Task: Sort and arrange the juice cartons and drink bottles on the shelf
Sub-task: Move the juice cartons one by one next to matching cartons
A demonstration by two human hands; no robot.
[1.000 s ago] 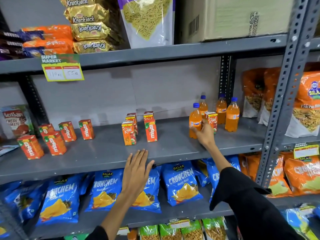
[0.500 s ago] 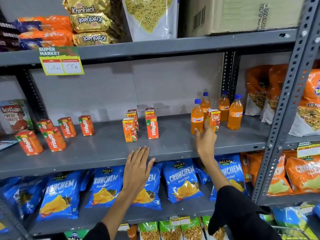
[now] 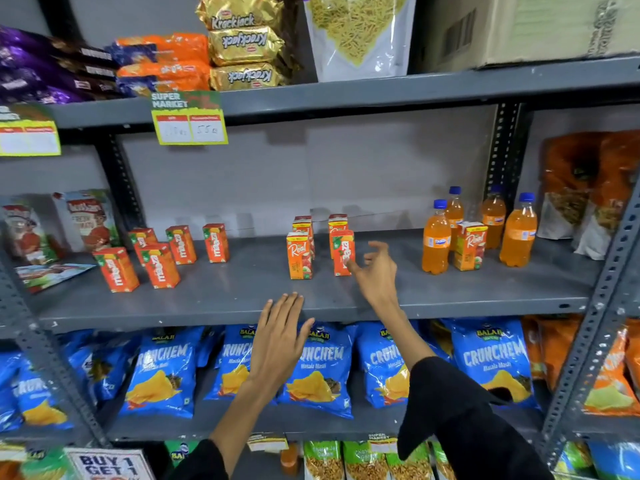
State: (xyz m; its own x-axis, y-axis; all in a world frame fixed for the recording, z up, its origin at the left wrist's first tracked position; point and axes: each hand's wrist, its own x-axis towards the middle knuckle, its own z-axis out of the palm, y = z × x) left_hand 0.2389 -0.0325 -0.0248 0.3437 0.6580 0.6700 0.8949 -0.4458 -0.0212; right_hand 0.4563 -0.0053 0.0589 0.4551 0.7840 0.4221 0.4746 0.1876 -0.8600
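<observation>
On the grey middle shelf (image 3: 242, 296) several orange-red Maaza cartons (image 3: 159, 265) stand at the left. In the centre stand a Real carton (image 3: 299, 255), a Maaza carton (image 3: 342, 251) and two more cartons behind them. At the right, several orange drink bottles (image 3: 437, 237) with blue caps surround another Real carton (image 3: 469, 244). My right hand (image 3: 375, 271) hovers open just right of the central Maaza carton, one fingertip close to or touching its lower edge. My left hand (image 3: 280, 337) is open, fingers spread, at the shelf's front edge, holding nothing.
Blue Crunchem snack bags (image 3: 322, 368) fill the shelf below. Orange snack bags (image 3: 595, 188) sit right of the bottles behind a metal upright (image 3: 602, 289). Tomato packets (image 3: 90, 220) lean at the far left. Biscuit packs and a cardboard box (image 3: 519, 26) occupy the top shelf.
My right hand left the bottle group and swung left to the central Maaza carton. The view shifted so the shelf contents appear further right. My left hand stayed at the shelf edge.
</observation>
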